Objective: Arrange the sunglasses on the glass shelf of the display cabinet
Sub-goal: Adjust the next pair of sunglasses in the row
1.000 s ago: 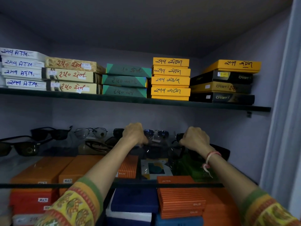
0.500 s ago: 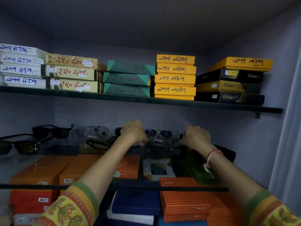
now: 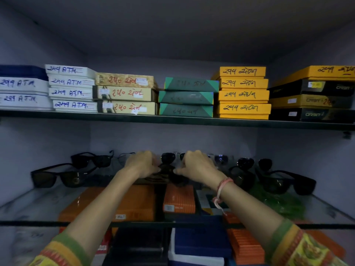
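The glass shelf (image 3: 36, 202) carries a row of sunglasses. My left hand (image 3: 141, 164) and my right hand (image 3: 198, 164) are close together at the shelf's middle. Both are curled on one dark pair of sunglasses (image 3: 177, 179) that lies low on the glass between them, partly hidden by my fingers. A black square pair (image 3: 55, 177) sits at the left with another black pair (image 3: 92, 160) behind it. Right of my hands are a blue-lens pair (image 3: 221, 159), a dark round pair (image 3: 245, 163) and a big black pair (image 3: 288, 184).
The upper shelf (image 3: 172, 120) holds stacks of white, beige, green, yellow and black boxes just above my hands. Orange boxes (image 3: 134, 204) and blue boxes (image 3: 199, 242) show through and below the glass. Cabinet walls close both sides.
My right hand has moved left from the right-hand sunglasses to the middle. Both hands now sit close together on one dark pair. The view has shifted left.
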The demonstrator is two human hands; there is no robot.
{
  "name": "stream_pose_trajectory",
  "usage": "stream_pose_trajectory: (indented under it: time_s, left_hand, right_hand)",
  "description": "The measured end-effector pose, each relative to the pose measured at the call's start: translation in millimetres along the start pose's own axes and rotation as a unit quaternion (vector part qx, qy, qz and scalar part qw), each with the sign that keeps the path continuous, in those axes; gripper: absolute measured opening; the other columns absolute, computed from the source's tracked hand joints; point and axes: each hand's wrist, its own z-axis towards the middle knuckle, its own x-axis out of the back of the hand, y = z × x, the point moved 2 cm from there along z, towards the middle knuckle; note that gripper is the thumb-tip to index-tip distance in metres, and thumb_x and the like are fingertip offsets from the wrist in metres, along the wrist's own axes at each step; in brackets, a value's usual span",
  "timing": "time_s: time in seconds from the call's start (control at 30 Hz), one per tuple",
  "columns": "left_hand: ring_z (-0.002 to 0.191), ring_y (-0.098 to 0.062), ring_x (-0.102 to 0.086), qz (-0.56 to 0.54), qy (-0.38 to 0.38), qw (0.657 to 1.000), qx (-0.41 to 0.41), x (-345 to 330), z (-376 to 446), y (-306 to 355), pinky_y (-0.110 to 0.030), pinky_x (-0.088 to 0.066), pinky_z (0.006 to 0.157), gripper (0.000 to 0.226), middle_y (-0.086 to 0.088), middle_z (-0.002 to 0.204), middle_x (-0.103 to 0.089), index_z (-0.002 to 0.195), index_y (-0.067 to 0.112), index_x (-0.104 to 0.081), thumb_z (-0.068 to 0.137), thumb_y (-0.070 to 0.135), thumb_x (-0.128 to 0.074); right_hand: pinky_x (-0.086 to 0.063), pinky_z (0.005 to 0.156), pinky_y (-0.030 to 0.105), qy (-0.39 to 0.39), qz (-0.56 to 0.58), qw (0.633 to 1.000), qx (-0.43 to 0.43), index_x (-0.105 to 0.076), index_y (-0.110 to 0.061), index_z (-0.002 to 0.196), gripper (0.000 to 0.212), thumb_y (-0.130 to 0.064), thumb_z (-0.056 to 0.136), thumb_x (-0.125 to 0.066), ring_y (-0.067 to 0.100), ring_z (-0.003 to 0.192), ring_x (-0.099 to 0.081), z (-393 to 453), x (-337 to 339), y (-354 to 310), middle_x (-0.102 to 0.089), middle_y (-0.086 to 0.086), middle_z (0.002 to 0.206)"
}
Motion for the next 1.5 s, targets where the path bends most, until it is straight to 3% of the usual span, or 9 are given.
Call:
stream_pose_trajectory:
  time_s: [0.23,0.47,0.63,0.77,0.93,1.1,1.2,1.3,1.5]
  left_hand:
    - [0.121,-0.022,-0.057,0.001,-0.069,0.996,-0.061,-3.2,-0.5,-40.1,-0.038,-0.047,0.103,0.031,-0.002,0.127,-0.064,0.115,0.022,-0.068,0.084,0.021,-0.072]
    - [0.12,-0.019,-0.059,-0.016,-0.011,0.995,-0.102,-2.9,-0.3,-76.3,-0.034,-0.049,0.103,0.035,-0.004,0.128,-0.065,0.11,0.02,-0.071,0.089,-0.004,-0.055]
    - [0.107,-0.023,-0.064,-0.107,0.091,0.987,-0.082,10.4,-6.7,-72.5,-0.036,-0.051,0.093,0.026,-0.009,0.118,-0.071,0.114,0.012,-0.069,0.099,0.021,-0.049]
    - [0.101,-0.021,-0.067,-0.179,0.017,0.978,-0.107,21.1,-10.4,-56.8,-0.036,-0.052,0.095,0.039,0.007,0.116,-0.068,0.115,0.018,-0.072,0.091,0.044,-0.057]
    - [0.073,-0.016,-0.072,-0.151,0.023,0.982,-0.113,21.4,-4.2,-49.9,-0.035,-0.06,0.078,0.018,-0.004,0.097,-0.076,0.092,0.013,-0.078,0.082,0.027,-0.073]
    - [0.069,-0.012,-0.068,-0.118,0.063,0.985,-0.111,24.1,-1.5,-45.6,-0.031,-0.059,0.071,0.017,-0.004,0.092,-0.076,0.09,0.013,-0.078,0.082,0.027,-0.074]
    - [0.059,-0.001,-0.058,-0.116,0.072,0.983,-0.121,25.8,-2.3,-37.4,-0.019,-0.049,0.06,0.018,-0.003,0.088,-0.077,0.089,0.011,-0.079,0.081,0.026,-0.076]
    - [0.057,-0.004,-0.059,-0.104,0.064,0.984,-0.13,26.8,-3.1,-26.9,-0.011,-0.04,0.052,0.017,-0.004,0.084,-0.078,0.088,0.01,-0.08,0.08,0.025,-0.077]
    - [0.058,-0.018,-0.073,-0.122,0.039,0.988,-0.082,28.1,1.9,-18.3,-0.019,-0.056,0.05,0.013,-0.008,0.075,-0.078,0.085,0.006,-0.08,0.081,0.017,-0.075]
  right_hand:
    - [-0.055,0.091,0.044,-0.061,0.042,0.994,-0.075,-0.067,-0.007,0.11,0.057,-0.035,0.065,-0.087,0.032,0.105,-0.066,7.7,-18.4,-10.1,-0.071,0.012,0.113]
    - [-0.063,0.068,0.029,-0.033,0.121,0.986,-0.113,-0.075,-0.02,0.09,0.019,-0.024,0.073,-0.084,0.017,0.076,-0.076,1.9,-12.4,-14.6,-0.078,0.003,0.088]
    - [-0.057,0.074,0.032,0.058,0.071,0.994,-0.056,-0.08,-0.025,0.091,0.018,-0.029,0.074,-0.082,0.013,0.074,-0.066,-7.3,-8.1,-21.0,-0.077,-0.002,0.091]
    - [-0.054,0.072,0.03,0.131,0.031,0.991,-0.023,-0.08,-0.029,0.095,0.022,-0.037,0.074,-0.08,0.016,0.085,-0.071,-14.8,-0.8,-20.1,-0.078,-0.004,0.091]
    - [-0.06,0.077,0.032,0.136,0.075,0.987,0.028,-0.08,-0.026,0.093,0.023,-0.036,0.072,-0.081,0.01,0.082,-0.071,-11.1,6.7,-12.1,-0.079,-0.006,0.095]
    - [-0.051,0.062,0.014,0.15,0.182,0.971,0.044,-0.081,-0.016,0.09,0.024,-0.037,0.078,-0.077,0.002,0.068,-0.065,-9.7,12.8,-7.4,-0.072,-0.01,0.08]
    - [-0.053,0.071,0.021,0.1,0.176,0.979,0.005,-0.079,-0.014,0.097,0.026,-0.026,0.074,-0.082,0.003,0.069,-0.063,-0.4,17.1,3.3,-0.071,-0.007,0.088]
    - [-0.063,0.072,0.031,0.038,0.179,0.982,-0.042,-0.082,-0.011,0.081,0.018,-0.022,0.068,-0.087,0.019,0.073,-0.074,10.2,16.7,12.7,-0.079,0.003,0.084]
    - [-0.061,0.078,0.038,0.14,0.097,0.982,-0.078,-0.082,-0.01,0.078,0.017,-0.023,0.068,-0.084,0.024,0.082,-0.073,19.2,20.1,22.8,-0.079,0.008,0.083]
